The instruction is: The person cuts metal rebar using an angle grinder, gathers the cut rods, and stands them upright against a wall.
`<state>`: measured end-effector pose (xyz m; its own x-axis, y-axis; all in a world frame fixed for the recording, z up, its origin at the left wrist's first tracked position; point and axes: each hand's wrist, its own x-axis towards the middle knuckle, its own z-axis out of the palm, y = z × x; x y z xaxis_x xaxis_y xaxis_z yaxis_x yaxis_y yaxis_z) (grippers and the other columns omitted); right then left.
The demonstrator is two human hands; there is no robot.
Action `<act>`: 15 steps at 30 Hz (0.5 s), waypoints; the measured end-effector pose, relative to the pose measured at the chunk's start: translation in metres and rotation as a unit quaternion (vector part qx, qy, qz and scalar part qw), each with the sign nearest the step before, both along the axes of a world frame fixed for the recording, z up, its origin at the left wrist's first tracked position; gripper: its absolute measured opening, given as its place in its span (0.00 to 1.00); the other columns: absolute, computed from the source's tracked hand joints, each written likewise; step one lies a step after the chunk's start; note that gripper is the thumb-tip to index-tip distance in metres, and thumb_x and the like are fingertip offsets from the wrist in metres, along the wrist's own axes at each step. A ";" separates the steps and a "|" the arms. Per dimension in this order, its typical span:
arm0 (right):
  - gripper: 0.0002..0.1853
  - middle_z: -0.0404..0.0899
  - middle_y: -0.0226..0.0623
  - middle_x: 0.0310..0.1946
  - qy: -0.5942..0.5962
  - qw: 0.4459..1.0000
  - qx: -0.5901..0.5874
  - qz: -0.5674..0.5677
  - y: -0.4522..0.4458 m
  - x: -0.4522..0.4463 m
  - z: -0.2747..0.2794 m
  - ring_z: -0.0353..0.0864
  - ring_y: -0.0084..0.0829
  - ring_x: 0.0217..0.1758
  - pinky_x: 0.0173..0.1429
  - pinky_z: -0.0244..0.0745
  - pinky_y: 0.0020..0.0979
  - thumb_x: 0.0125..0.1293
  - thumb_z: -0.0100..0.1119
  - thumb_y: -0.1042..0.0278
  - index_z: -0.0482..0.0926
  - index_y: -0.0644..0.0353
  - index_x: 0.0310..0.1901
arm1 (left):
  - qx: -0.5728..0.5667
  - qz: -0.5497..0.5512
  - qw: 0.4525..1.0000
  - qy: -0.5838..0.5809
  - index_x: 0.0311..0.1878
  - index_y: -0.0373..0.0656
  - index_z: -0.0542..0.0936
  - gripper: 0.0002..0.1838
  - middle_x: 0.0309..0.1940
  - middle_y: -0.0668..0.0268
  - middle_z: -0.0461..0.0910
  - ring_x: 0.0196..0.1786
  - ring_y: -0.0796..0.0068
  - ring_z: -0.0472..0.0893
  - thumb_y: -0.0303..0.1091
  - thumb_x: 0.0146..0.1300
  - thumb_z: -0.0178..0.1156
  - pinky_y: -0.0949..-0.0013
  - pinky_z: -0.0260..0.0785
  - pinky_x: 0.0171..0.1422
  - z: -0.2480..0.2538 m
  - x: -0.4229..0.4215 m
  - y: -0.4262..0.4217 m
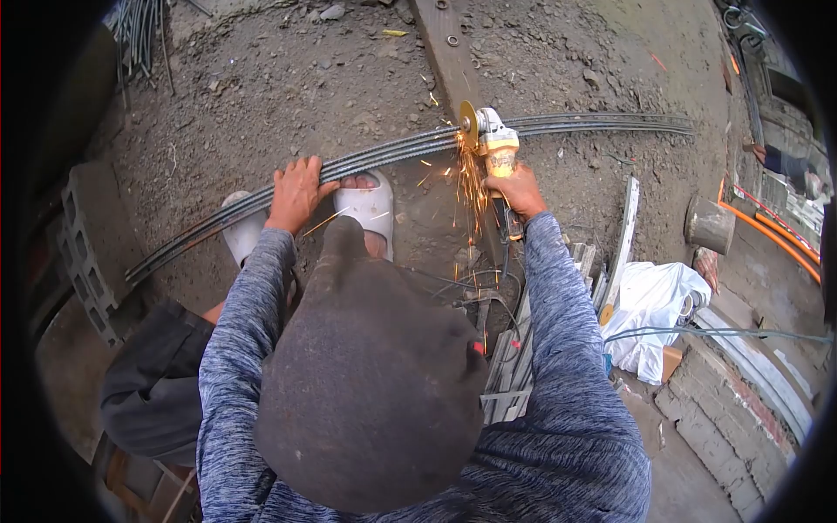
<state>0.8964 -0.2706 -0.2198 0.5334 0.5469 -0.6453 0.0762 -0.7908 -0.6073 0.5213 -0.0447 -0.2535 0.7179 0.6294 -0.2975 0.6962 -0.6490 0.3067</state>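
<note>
A bundle of several ribbed steel rebars runs across the ground in front of me. My left hand presses down on the bars, its fingers laid over them, just left of a white slipper. The fingers of my right hand are wrapped round the body of a yellow angle grinder. The grinder's disc meets the bars, and orange sparks spray down toward me. Beneath the contact point lies a brown beam with round holes or rings.
Loose bars lie at the upper left, above a hollow concrete block. To the right are a white sack, a metal can and an orange hose. A cable crosses the lower right. My cap brim hides the middle.
</note>
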 end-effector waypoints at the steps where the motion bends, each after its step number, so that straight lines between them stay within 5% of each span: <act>1: 0.25 0.87 0.40 0.38 -0.007 1.000 0.003 0.005 0.000 0.001 -0.001 0.85 0.31 0.38 0.45 0.80 0.33 0.48 0.75 0.61 0.81 0.69 0.45 | -0.006 0.001 1.000 0.003 0.49 0.45 0.73 0.26 0.46 0.58 0.80 0.53 0.53 0.79 0.59 0.66 0.62 0.46 0.66 0.56 0.000 0.000 0.000; 15: 0.16 0.87 0.39 0.33 -0.020 0.999 0.000 0.048 -0.006 0.002 -0.006 0.85 0.30 0.36 0.43 0.79 0.34 0.51 0.72 0.63 0.84 0.65 0.37 | -0.019 0.008 1.000 0.002 0.50 0.46 0.73 0.21 0.47 0.57 0.81 0.54 0.51 0.80 0.47 0.63 0.67 0.43 0.66 0.57 -0.009 -0.001 0.002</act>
<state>0.8982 -0.2764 -0.2254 0.5040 0.5973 -0.6238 0.1761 -0.7782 -0.6028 0.5199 -0.0431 -0.2624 0.7063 0.6293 -0.3242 0.7079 -0.6256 0.3278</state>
